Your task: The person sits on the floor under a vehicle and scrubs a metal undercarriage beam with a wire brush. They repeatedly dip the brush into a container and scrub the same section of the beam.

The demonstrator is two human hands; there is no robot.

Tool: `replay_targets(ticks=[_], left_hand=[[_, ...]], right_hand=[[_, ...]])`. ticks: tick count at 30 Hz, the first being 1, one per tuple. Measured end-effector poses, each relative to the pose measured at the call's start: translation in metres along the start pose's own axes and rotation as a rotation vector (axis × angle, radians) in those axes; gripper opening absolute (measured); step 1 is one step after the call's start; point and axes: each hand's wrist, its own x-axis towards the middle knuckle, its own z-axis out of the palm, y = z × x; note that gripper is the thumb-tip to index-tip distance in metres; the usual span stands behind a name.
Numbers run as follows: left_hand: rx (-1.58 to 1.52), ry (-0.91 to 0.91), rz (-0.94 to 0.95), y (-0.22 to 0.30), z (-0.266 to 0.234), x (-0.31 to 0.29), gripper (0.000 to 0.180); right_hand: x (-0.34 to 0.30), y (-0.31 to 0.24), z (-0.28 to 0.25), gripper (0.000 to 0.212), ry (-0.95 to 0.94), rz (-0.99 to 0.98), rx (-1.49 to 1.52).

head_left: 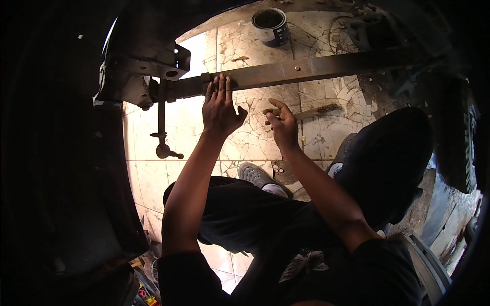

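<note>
My left hand [223,108] lies with its fingers stretched flat on a long metal bar [286,71], close to a dark block [206,78] on it. My right hand [284,127] hovers nearer to me, below the bar. Its fingers are loosely bent and apart, and I see nothing held in them. Just beyond it a brush [326,109] with a pale handle appears to lie on the floor, the handle's end hidden behind the hand. Left of my left hand, a dark lever [162,117] with a ball-shaped end hangs from the bar's assembly.
An open paint can [269,28] stands on the cracked tile floor [245,137] beyond the bar. A metal bracket [176,64] with holes sits at the bar's left end. Dark bodywork crowds the left side. My knees and shoes [255,176] are below the bar.
</note>
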Motion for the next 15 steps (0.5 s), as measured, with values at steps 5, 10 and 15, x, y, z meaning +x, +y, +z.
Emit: replay_targets(ticks=[5, 10, 15], left_hand=[[0.081, -0.145, -0.143, -0.009, -0.004, 0.037, 0.098], [-0.021, -0.126, 0.014, 0.002, -0.009, 0.002, 0.095], [0.050, -0.009, 0.061, -0.009, 0.001, 0.001, 0.091]], right_hand=[[-0.005, -0.011, -0.005, 0.044, -0.020, 0.042, 0.046], [0.024, -0.014, -0.039, 0.041, 0.147, -0.147, -0.117], [0.080, -0.072, -0.042, 0.034, 0.366, -0.357, -0.453]])
